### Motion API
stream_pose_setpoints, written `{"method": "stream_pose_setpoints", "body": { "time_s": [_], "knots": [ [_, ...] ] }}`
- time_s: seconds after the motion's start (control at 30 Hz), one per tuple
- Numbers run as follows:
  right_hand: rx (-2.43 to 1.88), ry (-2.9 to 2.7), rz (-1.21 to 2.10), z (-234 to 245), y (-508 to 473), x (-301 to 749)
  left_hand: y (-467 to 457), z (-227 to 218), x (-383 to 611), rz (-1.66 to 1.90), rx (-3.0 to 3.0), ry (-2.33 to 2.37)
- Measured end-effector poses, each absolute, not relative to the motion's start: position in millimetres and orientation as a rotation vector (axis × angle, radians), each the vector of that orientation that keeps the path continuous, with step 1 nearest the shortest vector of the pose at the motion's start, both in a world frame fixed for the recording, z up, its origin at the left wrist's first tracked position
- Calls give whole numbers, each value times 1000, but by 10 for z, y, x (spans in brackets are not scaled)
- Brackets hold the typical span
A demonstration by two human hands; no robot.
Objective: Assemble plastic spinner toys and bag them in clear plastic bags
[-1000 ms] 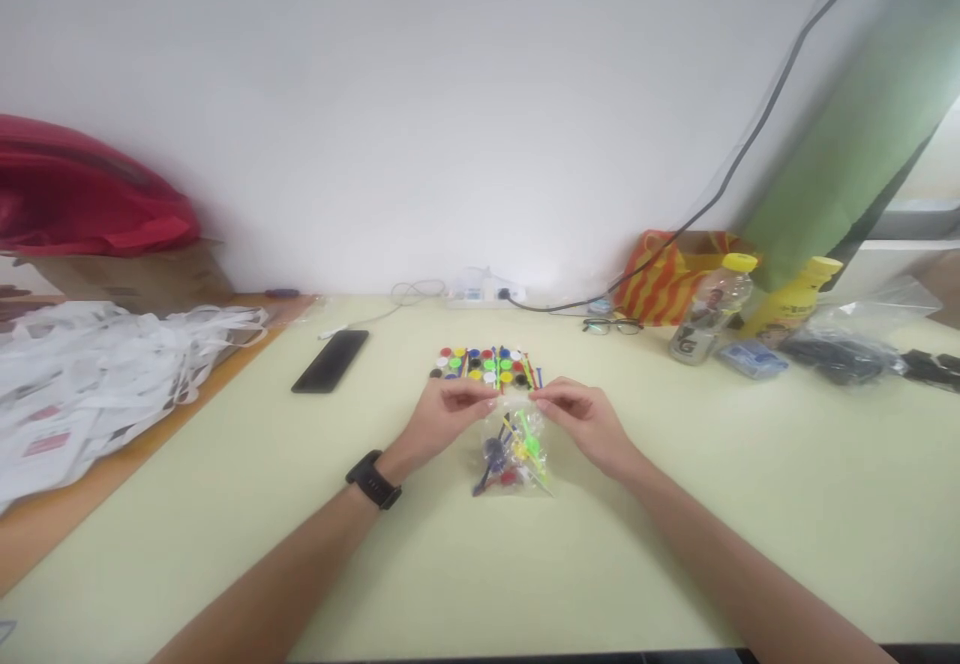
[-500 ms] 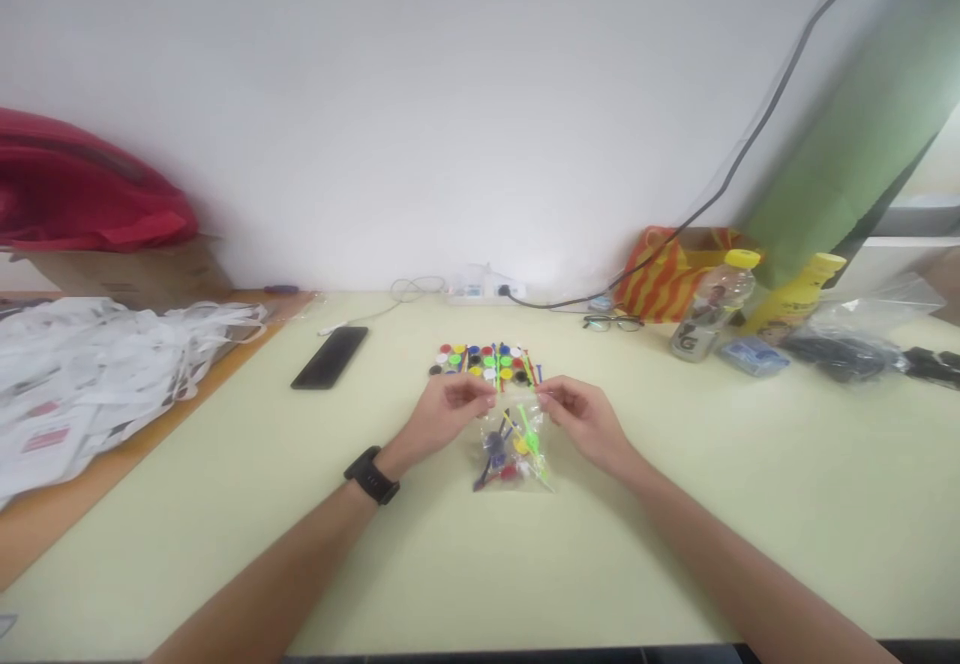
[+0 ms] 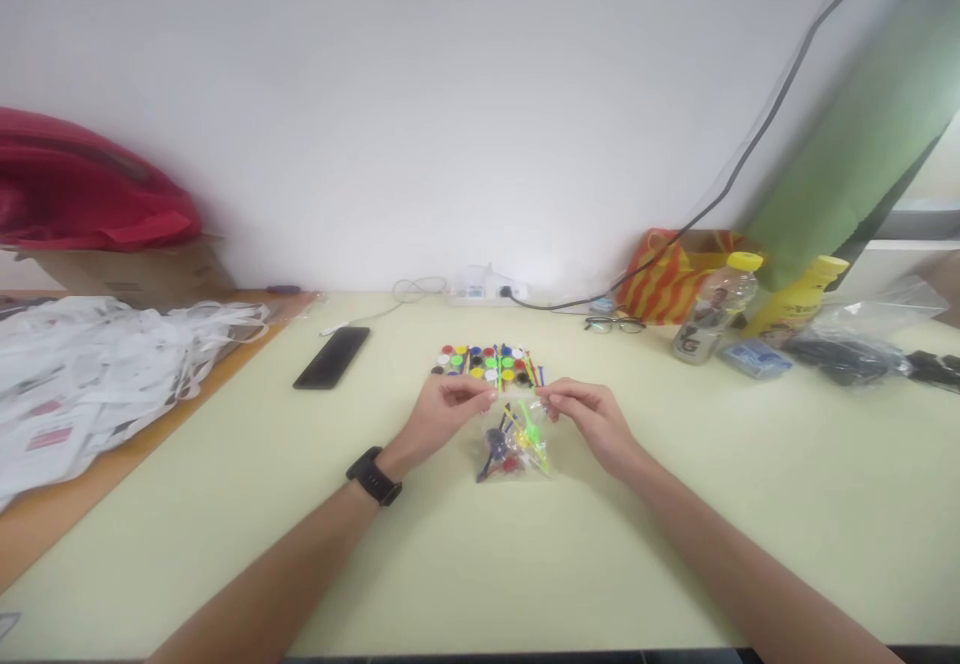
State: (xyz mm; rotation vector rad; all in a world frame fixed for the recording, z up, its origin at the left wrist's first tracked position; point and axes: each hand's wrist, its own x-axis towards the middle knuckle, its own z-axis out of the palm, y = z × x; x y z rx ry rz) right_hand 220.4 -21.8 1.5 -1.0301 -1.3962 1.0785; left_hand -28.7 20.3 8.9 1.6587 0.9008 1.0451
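Note:
A clear plastic bag hangs between my two hands, with coloured sticks and small round pieces inside in green, yellow, red and dark blue. My left hand pinches its upper left corner between thumb and fingers. At the upper right corner, my right hand pinches the bag the same way. Just beyond the bag, rows of coloured round caps and thin plastic sticks lie on the table. My hands hide part of the nearest row.
A black phone lies left on the pale table. White cloth bags are heaped further left. At the right stand a clear bottle and a yellow bottle. Eyeglasses and a power strip lie by the wall.
The bag's lower edge has risen slightly and its contents have shifted a little. My right hand's fingers have moved slightly; both hands still hold the top edge.

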Motion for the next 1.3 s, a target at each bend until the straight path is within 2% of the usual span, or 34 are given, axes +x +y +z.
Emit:
{"method": "stream_pose_setpoints", "body": {
  "time_s": [0.27,0.43,0.63,0.87,1.0,1.1,1.3],
  "knots": [
    [-1135,-1503,1151,11,-180,2180,165,123,-242,1014,1839,885],
    [-1133,-1673,845,-54,-168,2185,119,204,-209,946,2023,920],
    [-1089,-1832,591,-13,-222,2221,138,130,-216,917,1810,872],
    [-1074,-1708,826,-7,-233,2232,161,28,-199,992,1668,854],
    [-999,-1636,830,-54,-198,2251,143,51,-190,1020,1623,845],
    [-943,-1655,722,-80,-205,2250,124,82,-204,1021,1605,855],
    [-823,-1807,202,-90,-290,2204,98,109,-197,1012,1622,854]
  ]
}}
